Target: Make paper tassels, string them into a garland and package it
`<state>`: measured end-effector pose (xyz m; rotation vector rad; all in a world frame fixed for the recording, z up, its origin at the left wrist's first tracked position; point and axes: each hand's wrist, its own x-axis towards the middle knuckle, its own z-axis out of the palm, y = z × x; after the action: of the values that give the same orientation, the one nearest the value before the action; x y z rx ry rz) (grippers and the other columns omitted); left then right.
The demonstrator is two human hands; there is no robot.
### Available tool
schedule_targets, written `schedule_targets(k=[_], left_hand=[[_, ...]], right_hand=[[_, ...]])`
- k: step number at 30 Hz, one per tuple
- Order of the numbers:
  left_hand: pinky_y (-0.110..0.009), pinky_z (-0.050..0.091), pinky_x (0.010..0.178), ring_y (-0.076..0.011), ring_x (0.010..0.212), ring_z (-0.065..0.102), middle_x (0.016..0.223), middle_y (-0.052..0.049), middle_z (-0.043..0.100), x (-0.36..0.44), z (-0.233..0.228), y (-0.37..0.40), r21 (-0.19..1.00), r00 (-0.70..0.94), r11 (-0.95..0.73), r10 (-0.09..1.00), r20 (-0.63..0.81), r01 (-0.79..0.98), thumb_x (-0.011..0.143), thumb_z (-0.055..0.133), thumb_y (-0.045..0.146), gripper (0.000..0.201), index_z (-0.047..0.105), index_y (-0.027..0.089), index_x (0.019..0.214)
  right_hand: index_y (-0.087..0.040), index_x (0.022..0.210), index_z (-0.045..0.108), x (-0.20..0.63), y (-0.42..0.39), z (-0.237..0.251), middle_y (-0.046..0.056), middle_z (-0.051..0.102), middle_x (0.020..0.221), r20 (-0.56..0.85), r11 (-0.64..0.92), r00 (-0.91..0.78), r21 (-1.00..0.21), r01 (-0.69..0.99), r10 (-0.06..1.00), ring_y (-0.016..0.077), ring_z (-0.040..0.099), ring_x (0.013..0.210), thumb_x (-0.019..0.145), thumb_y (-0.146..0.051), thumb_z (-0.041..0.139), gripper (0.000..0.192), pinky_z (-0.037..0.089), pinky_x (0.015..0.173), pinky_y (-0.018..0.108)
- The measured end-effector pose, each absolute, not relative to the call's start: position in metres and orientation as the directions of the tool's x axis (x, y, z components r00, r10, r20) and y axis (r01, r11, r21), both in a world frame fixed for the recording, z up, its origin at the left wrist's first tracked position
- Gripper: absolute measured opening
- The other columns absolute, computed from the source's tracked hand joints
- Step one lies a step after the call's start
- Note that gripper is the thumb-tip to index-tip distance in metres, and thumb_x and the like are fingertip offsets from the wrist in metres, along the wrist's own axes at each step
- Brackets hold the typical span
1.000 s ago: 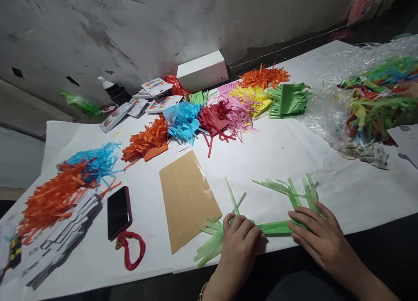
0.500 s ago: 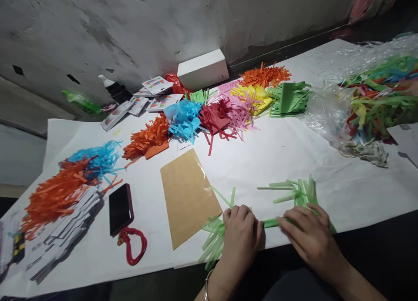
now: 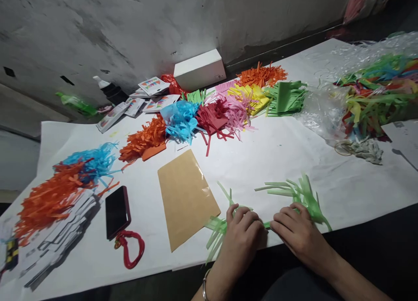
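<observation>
**Green fringe half gathered at the table's near edge**

The light green fringed paper (image 3: 294, 194) lies on the white table cover (image 3: 277, 148) at its near edge, and judging by its narrow middle it seems partly rolled or bunched, loose strips splaying at both ends. Finished-looking tassels (image 3: 209, 114) in many colours sit piled farther back. The left hand (image 3: 243, 233) and right hand (image 3: 295, 233) are palm down, close together, fingers curled and pressing on the green strip's middle
</observation>
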<state>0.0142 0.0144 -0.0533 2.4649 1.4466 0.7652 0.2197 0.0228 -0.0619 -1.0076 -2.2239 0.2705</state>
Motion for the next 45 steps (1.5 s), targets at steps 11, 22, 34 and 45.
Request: schedule_targets(k=[11,22,34,45], left_hand=[[-0.047,0.037,0.091,-0.0228,0.089,0.059,0.091,-0.003,0.069,0.028,-0.039,0.010,0.415,0.266,-0.327,0.943,0.200,0.849,0.093,0.057,0.010,0.015,0.061,0.021,0.083],[-0.050,0.032,0.103,-0.0209,0.086,0.057,0.085,0.001,0.065,0.026,-0.039,0.015,0.160,0.551,-0.577,0.815,0.178,0.801,0.087,0.067,0.008,0.016,0.061,0.022,0.086],[-0.037,0.045,0.086,-0.0211,0.093,0.065,0.099,-0.005,0.075,0.030,-0.015,-0.004,0.890,0.358,-0.082,0.929,-0.095,0.449,0.099,0.054,0.025,0.021,0.072,0.024,0.109],[-0.029,0.045,0.068,-0.0156,0.070,0.057,0.071,-0.003,0.063,0.062,-0.012,-0.007,0.982,0.227,0.139,0.968,-0.107,-0.128,0.082,0.078,0.050,0.034,0.074,0.018,0.072]], right_hand=[[-0.023,0.088,0.064,0.249,0.020,-0.058,0.003,0.069,0.094,0.449,0.512,-0.299,-0.491,0.705,0.842,0.0217,0.064,0.095,0.099,-0.018,0.053,0.017,0.031,0.107,0.049],[-0.019,0.107,0.067,0.232,0.017,-0.061,0.003,0.069,0.094,0.483,0.664,-0.471,-0.401,0.631,0.738,0.0204,0.063,0.098,0.098,-0.006,0.043,0.028,0.028,0.115,0.050],[-0.011,0.104,0.071,0.246,0.004,-0.037,0.005,0.075,0.096,0.650,0.827,-0.551,-0.233,0.512,0.524,0.0205,0.063,0.103,0.104,-0.008,0.041,0.030,0.029,0.114,0.049],[-0.020,0.115,0.068,0.236,-0.006,-0.012,0.004,0.069,0.086,0.559,0.602,-0.225,-0.761,0.242,0.798,0.0199,0.068,0.084,0.097,-0.015,0.056,0.022,0.057,0.081,0.036]])
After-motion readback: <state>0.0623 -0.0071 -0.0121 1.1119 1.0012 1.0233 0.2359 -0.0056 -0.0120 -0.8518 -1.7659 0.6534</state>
